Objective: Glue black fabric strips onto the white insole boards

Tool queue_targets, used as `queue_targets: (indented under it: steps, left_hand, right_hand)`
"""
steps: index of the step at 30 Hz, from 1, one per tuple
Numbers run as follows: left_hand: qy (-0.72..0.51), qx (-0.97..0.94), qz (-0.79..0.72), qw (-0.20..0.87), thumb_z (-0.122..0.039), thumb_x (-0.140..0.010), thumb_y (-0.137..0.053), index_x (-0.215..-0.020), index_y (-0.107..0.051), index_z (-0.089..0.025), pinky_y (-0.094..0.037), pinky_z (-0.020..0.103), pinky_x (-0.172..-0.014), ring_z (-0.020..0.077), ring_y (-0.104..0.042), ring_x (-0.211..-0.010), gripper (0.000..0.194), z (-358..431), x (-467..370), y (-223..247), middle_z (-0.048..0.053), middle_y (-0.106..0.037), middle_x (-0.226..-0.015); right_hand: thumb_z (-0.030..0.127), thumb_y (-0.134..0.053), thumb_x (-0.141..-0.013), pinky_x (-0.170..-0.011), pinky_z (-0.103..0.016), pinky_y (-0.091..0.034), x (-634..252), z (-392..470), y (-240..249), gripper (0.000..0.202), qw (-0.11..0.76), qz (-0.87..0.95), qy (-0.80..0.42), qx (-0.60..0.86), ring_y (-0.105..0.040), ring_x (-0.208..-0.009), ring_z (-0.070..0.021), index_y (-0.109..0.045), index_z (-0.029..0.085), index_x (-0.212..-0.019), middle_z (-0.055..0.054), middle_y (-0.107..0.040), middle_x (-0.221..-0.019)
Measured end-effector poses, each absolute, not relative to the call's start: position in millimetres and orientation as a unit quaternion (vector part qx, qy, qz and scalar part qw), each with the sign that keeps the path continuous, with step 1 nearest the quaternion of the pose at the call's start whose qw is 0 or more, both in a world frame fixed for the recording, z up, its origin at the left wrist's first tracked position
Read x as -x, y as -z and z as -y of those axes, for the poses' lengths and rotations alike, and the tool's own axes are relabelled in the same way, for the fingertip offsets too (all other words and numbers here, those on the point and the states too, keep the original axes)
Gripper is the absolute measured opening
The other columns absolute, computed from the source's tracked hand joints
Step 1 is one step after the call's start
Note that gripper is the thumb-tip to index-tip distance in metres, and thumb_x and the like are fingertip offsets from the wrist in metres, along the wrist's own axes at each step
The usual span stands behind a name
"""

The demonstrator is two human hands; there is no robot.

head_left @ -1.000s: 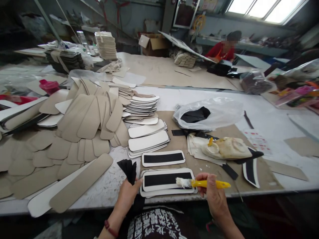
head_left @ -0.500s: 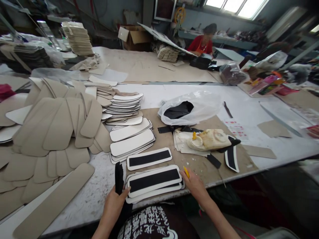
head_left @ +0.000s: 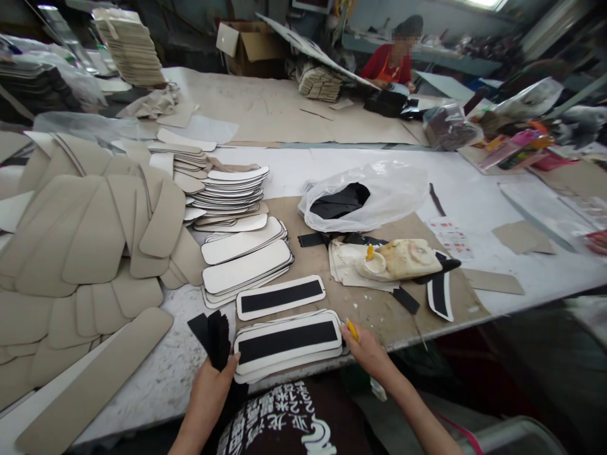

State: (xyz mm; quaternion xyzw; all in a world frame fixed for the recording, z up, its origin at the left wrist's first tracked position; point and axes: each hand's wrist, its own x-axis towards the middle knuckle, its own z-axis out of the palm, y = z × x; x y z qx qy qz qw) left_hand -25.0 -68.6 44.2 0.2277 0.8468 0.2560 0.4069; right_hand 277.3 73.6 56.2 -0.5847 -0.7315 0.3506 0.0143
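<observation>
My left hand [head_left: 211,382] is closed round a bunch of black fabric strips [head_left: 217,338] that stick up above it. Its thumb is at the left end of a stack of white rounded panels; the top white panel [head_left: 289,359] has a black strip along its middle. At the stack's right end my right hand [head_left: 363,347] is closed on a small yellow stick-like tool [head_left: 352,329], whose tip is hidden. Just behind lies a single white panel with a black strip [head_left: 279,297]. Farther back are piled plain white panels [head_left: 249,268].
Many beige panels [head_left: 99,227] are heaped on the left. A plastic bag [head_left: 393,196] with black pieces lies mid-table. A stained pale container [head_left: 410,258] rests on papers at right. Across the table sits a person in red [head_left: 389,63]. The table's front edge [head_left: 408,341] is near my right arm.
The black strips in my left hand have fanned out to the left. The top white panel lies more squarely over the stack, with both hands still at its ends. The camera view has tilted down slightly.
</observation>
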Motion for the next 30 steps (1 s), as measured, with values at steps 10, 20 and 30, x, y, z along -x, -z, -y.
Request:
queue_targets:
  steps: [10, 20, 30]
  left_hand:
    - [-0.229, -0.215, -0.869, 0.382, -0.047, -0.068, -0.051, -0.104, -0.057, -0.012, -0.045, 0.035, -0.076, 0.0298, -0.060, -0.090, 0.051, 62, 20, -66, 0.014, -0.068, -0.090]
    - [-0.406, -0.099, -0.802, 0.426, -0.043, -0.062, -0.063, -0.100, -0.058, -0.010, -0.042, 0.033, -0.089, 0.0244, -0.057, -0.099, 0.051, 72, 31, -82, 0.012, -0.065, -0.102]
    - [-0.397, -0.071, -0.798, 0.448, -0.044, -0.063, -0.062, -0.097, -0.061, -0.012, -0.038, 0.036, -0.095, 0.0256, -0.053, -0.106, 0.047, 70, 40, -95, 0.011, -0.064, -0.106]
  right_hand:
    - [0.042, -0.048, -0.075, -0.057, -0.026, -0.036, -259, -70, -77, 0.023, 0.059, 0.757, -0.300, 0.577, -0.048, -0.058, -0.0141, -0.051, 0.020, -0.070, 0.000, -0.053, -0.064]
    - [0.039, -0.045, -0.076, -0.065, -0.028, -0.041, -240, -68, -104, 0.025, 0.058, 0.676, -0.497, 0.541, -0.050, -0.070, -0.0170, -0.055, 0.016, -0.080, -0.001, -0.056, -0.072]
    - [0.042, -0.042, -0.078, -0.067, -0.027, -0.039, -214, -65, -122, 0.029, 0.086, 0.674, -0.459, 0.572, -0.049, -0.070, -0.0157, -0.054, 0.016, -0.081, -0.001, -0.055, -0.073]
